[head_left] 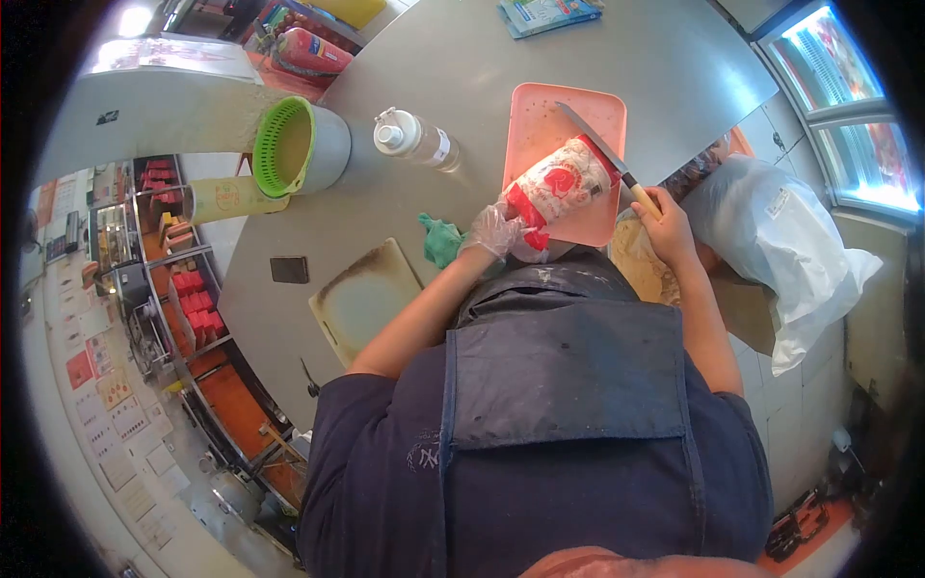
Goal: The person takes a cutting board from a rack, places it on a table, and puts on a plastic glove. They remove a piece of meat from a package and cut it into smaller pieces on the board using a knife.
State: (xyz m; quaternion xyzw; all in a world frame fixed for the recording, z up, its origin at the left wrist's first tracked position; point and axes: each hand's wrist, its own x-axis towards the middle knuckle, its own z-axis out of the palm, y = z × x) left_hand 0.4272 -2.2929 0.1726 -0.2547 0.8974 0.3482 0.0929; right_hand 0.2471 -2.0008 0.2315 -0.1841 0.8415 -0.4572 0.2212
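Observation:
A pink tray (525,111) lies on the metal table near my body. Across it rests a red and white printed bag (559,183), slanting up to the right. My left hand (494,229), in a clear plastic glove, is closed on the bag's lower left end. My right hand (665,226), with no glove visible, grips the light handle of a long knife (593,138). The blade passes over the bag's upper right end and points up and left over the tray. Beside my left hand lies a crumpled green cloth (441,240).
A clear bottle (416,140), a grey bucket with a green basket (328,147), a phone (289,270) and a stained cutting board (366,299) stand or lie to the left. A white plastic bag (771,226) is at right. A blue packet (549,13) lies at the back.

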